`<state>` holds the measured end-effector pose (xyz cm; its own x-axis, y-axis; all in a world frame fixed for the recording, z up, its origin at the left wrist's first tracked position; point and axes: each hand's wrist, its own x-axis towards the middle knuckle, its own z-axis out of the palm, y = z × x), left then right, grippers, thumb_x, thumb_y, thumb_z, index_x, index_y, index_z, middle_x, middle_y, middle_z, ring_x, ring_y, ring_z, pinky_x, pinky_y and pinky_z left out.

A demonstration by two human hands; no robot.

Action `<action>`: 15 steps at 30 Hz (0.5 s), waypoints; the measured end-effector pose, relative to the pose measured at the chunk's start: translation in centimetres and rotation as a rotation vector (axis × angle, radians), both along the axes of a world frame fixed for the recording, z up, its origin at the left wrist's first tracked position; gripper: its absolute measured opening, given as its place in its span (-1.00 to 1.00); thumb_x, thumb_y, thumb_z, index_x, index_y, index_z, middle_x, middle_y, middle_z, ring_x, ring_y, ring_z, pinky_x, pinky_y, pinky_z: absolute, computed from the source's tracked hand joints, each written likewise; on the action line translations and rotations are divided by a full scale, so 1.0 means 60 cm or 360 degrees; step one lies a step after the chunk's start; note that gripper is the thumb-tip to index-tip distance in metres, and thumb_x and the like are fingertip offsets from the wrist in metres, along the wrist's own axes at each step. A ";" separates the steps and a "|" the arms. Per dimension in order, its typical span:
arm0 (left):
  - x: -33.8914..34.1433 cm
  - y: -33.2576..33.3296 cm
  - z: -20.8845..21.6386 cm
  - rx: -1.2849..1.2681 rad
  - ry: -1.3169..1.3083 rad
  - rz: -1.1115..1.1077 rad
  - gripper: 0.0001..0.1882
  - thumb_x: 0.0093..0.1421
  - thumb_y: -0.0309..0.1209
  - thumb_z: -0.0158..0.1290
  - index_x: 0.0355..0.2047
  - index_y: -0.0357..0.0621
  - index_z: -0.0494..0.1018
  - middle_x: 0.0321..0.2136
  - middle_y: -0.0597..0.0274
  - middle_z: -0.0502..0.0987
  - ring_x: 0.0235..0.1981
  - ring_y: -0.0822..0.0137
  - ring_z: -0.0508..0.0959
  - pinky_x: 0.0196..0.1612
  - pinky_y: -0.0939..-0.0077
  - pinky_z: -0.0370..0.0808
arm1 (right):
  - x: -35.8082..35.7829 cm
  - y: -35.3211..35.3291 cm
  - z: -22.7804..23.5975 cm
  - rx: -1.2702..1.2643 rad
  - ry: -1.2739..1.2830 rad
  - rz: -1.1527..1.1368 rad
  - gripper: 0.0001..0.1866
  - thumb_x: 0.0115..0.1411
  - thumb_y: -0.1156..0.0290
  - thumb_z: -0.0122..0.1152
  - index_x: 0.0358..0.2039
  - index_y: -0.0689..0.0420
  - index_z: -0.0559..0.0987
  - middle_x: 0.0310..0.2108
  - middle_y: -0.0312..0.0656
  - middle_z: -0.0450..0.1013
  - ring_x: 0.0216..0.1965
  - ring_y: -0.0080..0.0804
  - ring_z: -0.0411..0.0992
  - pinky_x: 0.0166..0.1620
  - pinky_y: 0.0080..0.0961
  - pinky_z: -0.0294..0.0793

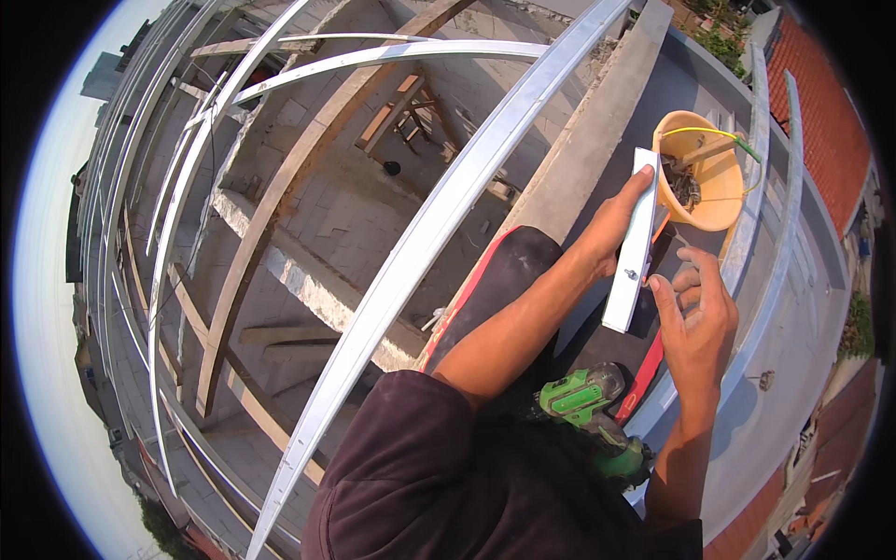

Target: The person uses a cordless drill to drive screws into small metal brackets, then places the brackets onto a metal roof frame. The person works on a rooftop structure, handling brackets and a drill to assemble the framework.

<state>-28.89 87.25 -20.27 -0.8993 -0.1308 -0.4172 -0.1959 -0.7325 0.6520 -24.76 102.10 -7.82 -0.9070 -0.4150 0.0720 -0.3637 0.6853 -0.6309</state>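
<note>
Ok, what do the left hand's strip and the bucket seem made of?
Strip: probably metal with a smooth white finish, given its crisp edges and bright face; plastic is possible. Bucket: likely matte yellow plastic, judging by its thin, smoothly moulded wall.

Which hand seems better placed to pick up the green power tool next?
Probably the right hand: it appears nearer the green power tool, while the left hand holds the white strip. What the right pinches, if anything, is unclear.

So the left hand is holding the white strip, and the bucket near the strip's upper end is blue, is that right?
Not quite: the bucket is yellow-orange, not blue, as the head view shows. The left hand is indeed holding the white strip.
</note>
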 end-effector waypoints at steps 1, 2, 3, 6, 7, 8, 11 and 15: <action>0.001 0.000 0.010 0.0037 -0.0001 0.0026 -0.15 0.26 0.35 0.03 -0.02 -0.34 0.52 -0.41 0.13 0.53 -0.55 0.37 0.57 -0.53 0.41 0.54 | -0.012 -0.019 -0.015 0.0070 0.0075 0.0106 -0.67 0.18 0.37 0.47 -0.09 0.16 0.57 -0.39 -0.15 0.53 -0.45 -0.23 0.52 -0.33 -0.26 0.48; 0.003 0.000 0.024 0.0073 0.0001 0.0050 -0.20 0.29 0.31 0.03 0.00 -0.33 0.53 -0.38 0.13 0.55 -0.52 0.40 0.58 -0.48 0.46 0.54 | -0.020 -0.026 -0.035 0.0023 0.0142 0.0151 -0.68 0.17 0.36 0.47 -0.12 0.16 0.56 -0.39 -0.14 0.51 -0.45 -0.21 0.50 -0.33 -0.25 0.46; 0.007 -0.001 0.037 0.0107 0.0002 0.0084 -0.24 0.33 0.26 0.02 0.01 -0.31 0.53 -0.35 0.13 0.58 -0.48 0.43 0.58 -0.43 0.52 0.55 | -0.023 -0.035 -0.057 -0.0030 0.0206 0.0212 -0.68 0.16 0.36 0.48 -0.15 0.16 0.56 -0.40 -0.14 0.50 -0.45 -0.19 0.49 -0.33 -0.24 0.45; 0.004 -0.011 0.023 0.0032 -0.0022 0.0128 -0.27 0.33 0.25 0.03 -0.04 -0.31 0.54 -0.38 0.18 0.57 -0.49 0.46 0.56 -0.43 0.53 0.50 | -0.010 -0.041 -0.057 -0.0094 0.0214 0.0266 -0.70 0.14 0.37 0.49 -0.23 0.16 0.54 -0.42 -0.14 0.46 -0.47 -0.13 0.46 -0.34 -0.22 0.44; 0.004 -0.017 0.021 -0.0037 -0.0013 0.0127 -0.27 0.33 0.25 0.03 -0.06 -0.31 0.54 -0.40 0.19 0.57 -0.50 0.46 0.55 -0.44 0.54 0.49 | -0.005 -0.045 -0.050 -0.0099 0.0189 0.0259 -0.71 0.14 0.37 0.49 -0.25 0.16 0.53 -0.43 -0.13 0.45 -0.47 -0.11 0.45 -0.35 -0.21 0.43; 0.005 -0.021 0.018 -0.0105 -0.0003 0.0122 -0.27 0.33 0.25 0.04 -0.08 -0.32 0.54 -0.41 0.21 0.56 -0.50 0.47 0.54 -0.44 0.54 0.48 | -0.004 -0.046 -0.052 -0.0070 0.0161 0.0269 -0.72 0.14 0.39 0.49 -0.27 0.16 0.52 -0.43 -0.13 0.45 -0.46 -0.11 0.47 -0.35 -0.21 0.44; 0.004 -0.015 0.024 -0.0107 -0.0082 0.0180 -0.28 0.33 0.25 0.04 -0.11 -0.32 0.53 -0.44 0.24 0.54 -0.52 0.48 0.51 -0.45 0.55 0.45 | -0.008 -0.041 -0.058 -0.0033 0.0187 0.0315 -0.75 0.14 0.43 0.46 -0.32 0.16 0.50 -0.43 -0.13 0.43 -0.42 -0.10 0.52 -0.35 -0.20 0.48; 0.002 -0.006 0.032 -0.0056 0.0000 0.0164 -0.38 0.37 0.15 0.05 -0.08 -0.29 0.50 -0.42 0.24 0.56 -0.51 0.47 0.55 -0.43 0.47 0.51 | -0.008 -0.037 -0.052 0.0136 0.0472 0.0426 -0.81 0.17 0.48 0.37 -0.38 0.15 0.47 -0.44 -0.15 0.39 -0.40 -0.14 0.55 -0.35 -0.26 0.56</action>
<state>-28.75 86.92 -18.36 -0.8803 -0.2374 -0.4107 -0.1206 -0.7252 0.6779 -25.25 99.86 -10.96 -0.7112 -0.6494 0.2692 -0.6940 0.5873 -0.4166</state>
